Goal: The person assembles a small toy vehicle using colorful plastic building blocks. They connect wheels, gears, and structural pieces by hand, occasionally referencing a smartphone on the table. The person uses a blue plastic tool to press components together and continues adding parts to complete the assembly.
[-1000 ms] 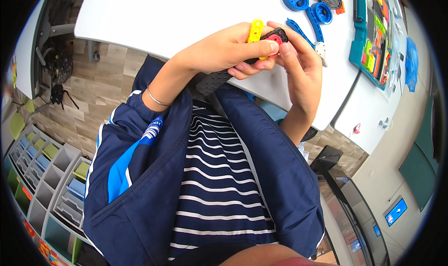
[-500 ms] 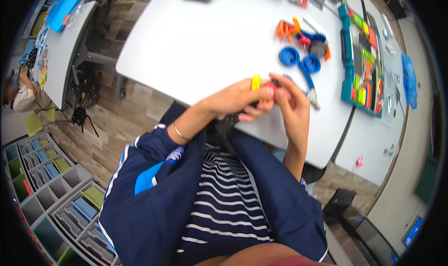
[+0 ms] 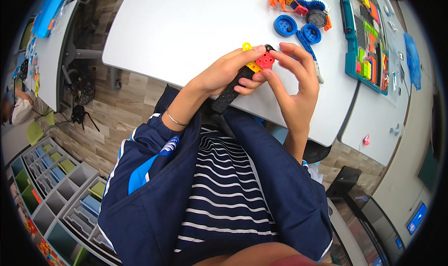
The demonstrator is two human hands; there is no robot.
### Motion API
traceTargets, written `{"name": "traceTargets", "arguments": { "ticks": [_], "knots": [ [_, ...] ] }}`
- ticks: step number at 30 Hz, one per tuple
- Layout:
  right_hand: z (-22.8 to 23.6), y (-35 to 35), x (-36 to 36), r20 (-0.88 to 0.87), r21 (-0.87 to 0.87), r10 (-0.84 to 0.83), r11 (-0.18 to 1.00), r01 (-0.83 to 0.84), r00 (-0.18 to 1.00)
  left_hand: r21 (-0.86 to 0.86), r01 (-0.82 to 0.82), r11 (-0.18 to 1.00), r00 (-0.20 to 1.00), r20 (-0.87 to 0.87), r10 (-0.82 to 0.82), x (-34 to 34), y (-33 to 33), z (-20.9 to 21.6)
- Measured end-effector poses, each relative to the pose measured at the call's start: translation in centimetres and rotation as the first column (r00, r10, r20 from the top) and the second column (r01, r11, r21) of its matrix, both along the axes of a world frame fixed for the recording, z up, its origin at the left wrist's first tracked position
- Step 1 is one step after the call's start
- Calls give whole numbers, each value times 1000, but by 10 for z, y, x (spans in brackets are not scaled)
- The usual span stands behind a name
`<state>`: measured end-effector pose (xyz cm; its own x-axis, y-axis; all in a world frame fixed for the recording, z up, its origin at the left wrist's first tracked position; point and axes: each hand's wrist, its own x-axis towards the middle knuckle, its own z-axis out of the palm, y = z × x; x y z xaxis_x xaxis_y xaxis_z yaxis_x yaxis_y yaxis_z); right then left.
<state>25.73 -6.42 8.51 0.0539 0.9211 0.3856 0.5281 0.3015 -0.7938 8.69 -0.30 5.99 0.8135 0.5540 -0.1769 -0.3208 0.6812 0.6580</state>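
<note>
My left hand (image 3: 227, 70) is closed round a built piece, a long black studded beam (image 3: 227, 98) with yellow parts at its upper end. A round red connector with holes (image 3: 265, 60) sits on that end, beside a small black part (image 3: 269, 48). The left thumb lies across the yellow part (image 3: 254, 67), and the beam slants down toward my lap. My right hand (image 3: 298, 86) is open at the right of the red connector. Its thumb and index tips are apart, close to the connector's edge; whether they touch it is unclear.
On the white table (image 3: 186, 28), beyond my hands, lie blue wheels (image 3: 285, 26), a blue strip (image 3: 305, 44) and an orange, blue and grey assembly (image 3: 298, 4). A teal case (image 3: 351, 56) of coloured bricks stands at the right. Drawer trays (image 3: 60, 196) are at lower left; another person (image 3: 22, 107) sits far left.
Both hands have moved up in the picture with the built piece. The right fingers have spread from their pinch at the red connector, and more of the black beam shows.
</note>
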Motion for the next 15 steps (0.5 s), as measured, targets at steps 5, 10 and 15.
{"name": "traceTargets", "arguments": {
  "ticks": [5, 10, 15],
  "knots": [
    [-1, 0, 2, 144, -14, -36, 999, 38, 989, 166, -72, 983, 980, -170, 100, 7, -5, 0],
    [-9, 5, 0, -226, -57, 59, 996, -73, 972, 114, -135, 984, 985, -91, 145, 6, -3, 1],
    [-12, 2, 4, -315, -22, -61, 998, 57, 947, 170, -138, 976, 987, -58, 150, 4, 0, 0]
  ]
}}
